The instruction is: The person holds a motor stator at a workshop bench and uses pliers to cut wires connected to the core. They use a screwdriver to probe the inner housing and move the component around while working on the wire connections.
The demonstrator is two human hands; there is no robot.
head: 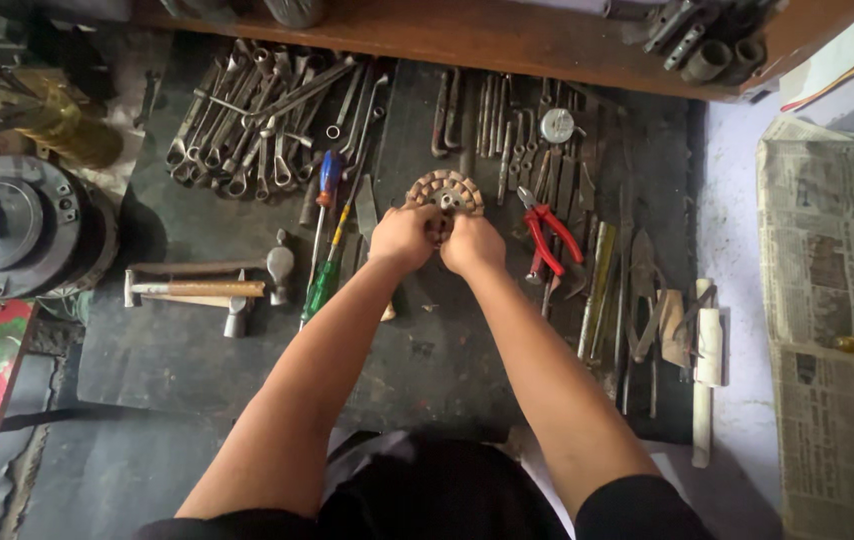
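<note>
both hands on a toothed disc amid the tools

a round, rust-brown toothed disc sits near the middle of the dark desk, towards its far side. the left hand and the right hand meet at its near edge, knuckles up, fingers curled tight around the lower part of the disc; the two hands touch each other, and what lies under the fingers is hidden.

just right of the right hand lie red-handled pliers, almost touching the disc's right side. just left of the left hand run a green-handled screwdriver and a blue-handled screwdriver. a heap of spanners fills the far left, and two hammers lie near the left edge. files and flat tools crowd the right part up to the edge.

the most open surface is the near strip of the desk, between and beside the forearms. a wooden shelf overhangs the far edge. a metal chuck stands off the left edge, newspaper off the right.
</note>
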